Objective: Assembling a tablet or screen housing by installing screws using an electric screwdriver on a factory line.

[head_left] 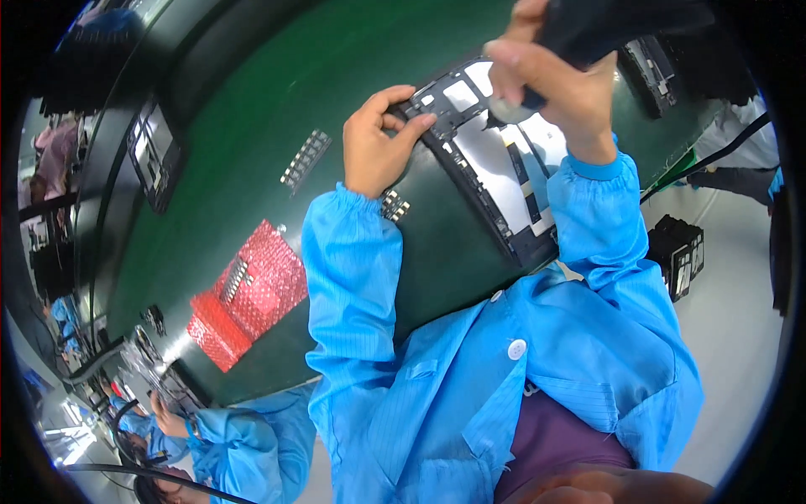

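Note:
A flat black device frame (491, 172) with silver panels lies tilted on the green work surface in front of me. My left hand (378, 139) pinches its upper left corner between thumb and fingers. Over the frame's upper part, my right hand (567, 88) is closed around a dark, bulky tool (617, 29), blurred and partly cut off by the top rim. A pale rounded piece (508, 111) shows below the right fingers, against the frame; whether it belongs to the tool I cannot tell. Beside my left wrist lies a short strip of small parts (395, 206), partly covered by the sleeve.
Another strip of small parts (305, 160) lies left of my hand. Red bubble wrap (277, 273) with a strip on it sits nearer. More device frames stand at the far left (154, 155) and upper right (651, 76). Black frames are stacked (676, 252) at right. A blue-sleeved co-worker (243, 445) works lower left.

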Action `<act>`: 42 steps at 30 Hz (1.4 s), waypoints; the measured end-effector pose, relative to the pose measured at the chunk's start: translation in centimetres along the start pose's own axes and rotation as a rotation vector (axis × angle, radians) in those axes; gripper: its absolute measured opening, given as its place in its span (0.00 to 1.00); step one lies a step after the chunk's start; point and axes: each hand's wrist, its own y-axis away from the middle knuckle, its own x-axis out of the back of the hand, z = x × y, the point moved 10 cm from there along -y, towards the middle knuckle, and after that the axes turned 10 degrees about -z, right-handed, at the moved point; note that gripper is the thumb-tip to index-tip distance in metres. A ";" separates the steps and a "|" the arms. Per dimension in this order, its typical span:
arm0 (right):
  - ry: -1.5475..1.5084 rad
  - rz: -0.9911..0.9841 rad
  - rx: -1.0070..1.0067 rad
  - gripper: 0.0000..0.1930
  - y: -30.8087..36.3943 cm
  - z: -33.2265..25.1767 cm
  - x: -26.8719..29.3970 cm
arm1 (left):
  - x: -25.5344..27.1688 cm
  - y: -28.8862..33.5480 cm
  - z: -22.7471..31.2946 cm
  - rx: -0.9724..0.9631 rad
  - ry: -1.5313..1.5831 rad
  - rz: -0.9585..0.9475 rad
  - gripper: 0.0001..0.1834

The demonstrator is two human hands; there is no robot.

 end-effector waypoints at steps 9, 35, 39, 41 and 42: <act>-0.120 -0.084 -0.036 0.18 0.1 2.2 -2.8 | -1.2 3.5 4.9 -0.221 -0.157 -0.009 0.18; 0.180 -0.295 0.206 0.16 0.6 2.5 -4.7 | 0.7 2.2 0.7 -0.139 0.319 0.090 0.11; 0.266 -0.355 0.163 0.17 0.8 2.9 -5.6 | 0.7 2.0 0.2 -0.091 0.208 0.133 0.13; 0.247 -0.357 0.139 0.17 1.0 3.2 -5.7 | 0.5 1.9 0.2 -0.091 0.089 0.132 0.14; 0.227 -0.356 0.117 0.18 1.0 3.4 -5.7 | 0.6 1.9 0.3 -0.112 0.096 0.139 0.15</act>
